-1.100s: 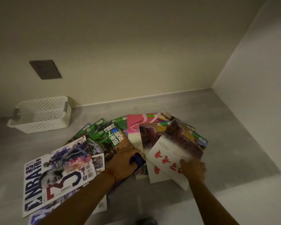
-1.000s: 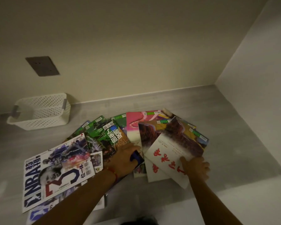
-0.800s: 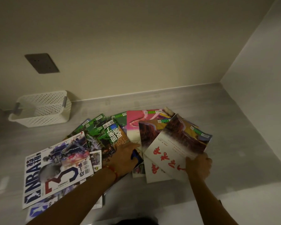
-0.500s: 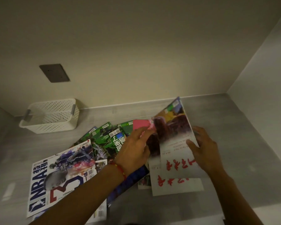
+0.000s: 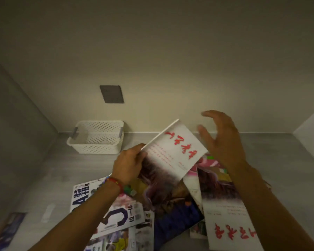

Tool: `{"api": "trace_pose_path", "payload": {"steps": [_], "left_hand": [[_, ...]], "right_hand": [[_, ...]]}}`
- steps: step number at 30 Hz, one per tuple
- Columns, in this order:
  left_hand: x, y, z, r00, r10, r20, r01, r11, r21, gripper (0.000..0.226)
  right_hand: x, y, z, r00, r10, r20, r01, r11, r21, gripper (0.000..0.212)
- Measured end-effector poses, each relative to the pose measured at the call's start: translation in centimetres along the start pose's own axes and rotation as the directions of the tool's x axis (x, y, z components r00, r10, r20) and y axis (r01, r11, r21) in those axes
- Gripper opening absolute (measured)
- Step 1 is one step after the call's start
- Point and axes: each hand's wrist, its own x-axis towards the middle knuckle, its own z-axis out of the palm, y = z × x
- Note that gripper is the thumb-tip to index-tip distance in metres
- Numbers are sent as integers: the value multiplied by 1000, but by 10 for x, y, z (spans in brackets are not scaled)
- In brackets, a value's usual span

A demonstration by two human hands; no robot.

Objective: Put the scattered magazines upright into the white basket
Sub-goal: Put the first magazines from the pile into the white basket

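Left hand (image 5: 129, 164) grips one magazine (image 5: 172, 153) aloft; right hand (image 5: 221, 140) hovers beside it, fingers spread. Basket (image 5: 96, 148) by the wall appears empty; the other magazines (image 5: 223, 205) remain scattered on the floor.

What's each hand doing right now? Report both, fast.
Left hand: closed on the red-lettered magazine, lifted off the pile.
Right hand: open, fingers spread, holding nothing, beside the magazine.

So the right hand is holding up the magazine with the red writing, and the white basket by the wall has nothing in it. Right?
Not quite: the head view shows the left hand holding up the magazine; the right hand is open beside it. The white basket does look empty.
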Motion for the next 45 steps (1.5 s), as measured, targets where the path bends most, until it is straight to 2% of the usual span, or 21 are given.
{"api": "trace_pose_path", "payload": {"steps": [1,2,3,4,5,6,7,9,10,13,16,18,21,24,26,29,34,37,39,43,45], "left_hand": [[0,-21,-14,997,-65,-29,62,994,-94,23],[0,-40,-28,992,-124,-40,113,973,-203,22],[0,-58,-43,985,-166,-45,145,942,-302,20],[-1,-75,-57,980,-193,-46,161,909,-386,17],[-1,-91,-71,978,-207,-38,168,874,-456,13],[-2,-106,-85,977,-211,-16,173,838,-518,11],[-2,-120,-98,978,-209,13,180,805,-565,11],[-1,-148,-120,976,-206,63,200,755,-625,17],[1,-162,-129,975,-210,77,209,734,-646,20],[11,-198,-154,969,-229,90,224,671,-707,23],[30,-226,-176,972,-212,105,218,632,-744,26],[46,-242,-186,982,-183,56,163,645,-747,26],[78,-254,-199,993,-116,-34,52,663,-747,23],[115,-265,-206,973,-98,-209,-43,813,-580,27],[135,-274,-204,944,-139,-299,6,914,-406,26],[157,-287,-196,945,-229,-232,145,933,-329,28],[178,-309,-172,903,-409,-132,339,867,-365,26],[184,-318,-155,863,-505,-11,422,732,-536,32],[184,-321,-147,854,-518,49,437,662,-608,33],[196,-319,-146,876,-478,64,399,644,-653,27],[198,-316,-144,877,-474,74,393,621,-678,32]], "right_hand": [[-4,-2,17,980,192,-46,-188,979,81,39],[-10,-7,38,917,398,0,-394,907,150,46],[-17,-16,60,809,571,139,-588,782,206,53],[-25,-31,84,672,665,324,-739,625,250,58],[-32,-47,108,553,668,498,-832,472,290,63],[-38,-64,132,488,611,624,-872,368,321,67],[-41,-81,155,461,544,701,-887,313,340,70],[-40,-113,193,482,444,756,-876,272,399,61],[-37,-127,209,510,419,751,-859,284,425,49],[-18,-158,243,614,379,692,-769,483,419,38],[8,-174,259,658,335,675,-696,613,375,40],[28,-183,264,729,315,608,-610,703,367,36],[68,-191,270,870,320,374,-456,810,368,23],[104,-196,281,926,309,218,-360,898,252,22],[118,-194,297,928,310,207,-352,910,217,23],[128,-185,327,907,334,256,-372,921,119,27],[136,-162,366,834,432,343,-485,871,83,27],[133,-152,383,790,493,364,-532,847,8,30],[129,-147,389,762,533,368,-573,819,-1,31],[129,-147,389,712,562,420,-675,713,190,24],[127,-150,383,700,565,437,-697,673,247,15]]}}
